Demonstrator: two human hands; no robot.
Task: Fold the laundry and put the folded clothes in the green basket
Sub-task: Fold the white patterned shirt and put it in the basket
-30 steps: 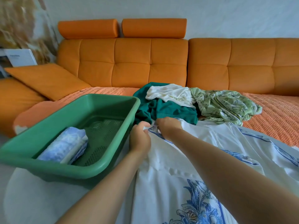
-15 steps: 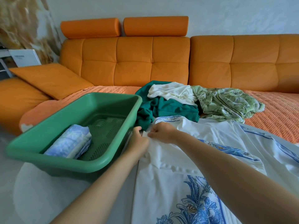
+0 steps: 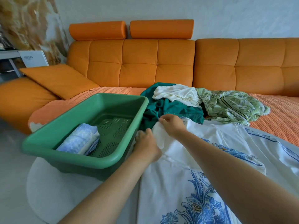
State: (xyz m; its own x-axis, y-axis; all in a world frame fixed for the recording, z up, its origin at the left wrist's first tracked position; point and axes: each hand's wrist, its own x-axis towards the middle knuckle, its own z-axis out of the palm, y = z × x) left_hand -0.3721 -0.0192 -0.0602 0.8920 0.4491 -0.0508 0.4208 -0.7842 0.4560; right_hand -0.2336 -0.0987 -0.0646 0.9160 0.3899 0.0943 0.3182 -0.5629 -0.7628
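At five o'clock, spread over the orange quilted sofa cover [image 3: 278,113] and running to the bottom edge: white garment with blue floral print [image 3: 186,183], not yet folded. Gripped at its far left corner by both hands.

Near the centre, a touch toward seven o'clock: left hand [image 3: 146,143], back upward, fingers curled down over the fabric's edge, just beside the basket's right wall. Just beyond it, toward one o'clock: right hand [image 3: 172,125], thumb and fingertips pinched closed on a raised fold of the same white cloth, right at the edge of the teal heap.

At nine o'clock, resting partly on a white round surface [image 3: 56,191] and partly against the sofa seat: green rectangular plastic basket [image 3: 116,104] with a perforated floor. Inside, against its near left wall: one folded blue-and-white mottled cloth bundle [image 3: 79,140].

At twelve o'clock, just behind the hands, unfolded and piled together: crumpled teal knit garment [image 3: 174,109], cream-white garment [image 3: 178,93] lying on top of it, and, toward two o'clock, touching both, light green leaf-print garment [image 3: 229,104].

Farther back, from ten to three o'clock: tufted orange leather sofa back [image 3: 137,65] topped by two orange cylindrical headrests [image 3: 97,29]. At ten o'clock, tilted against the seat: flat orange square cushion [image 3: 58,78].
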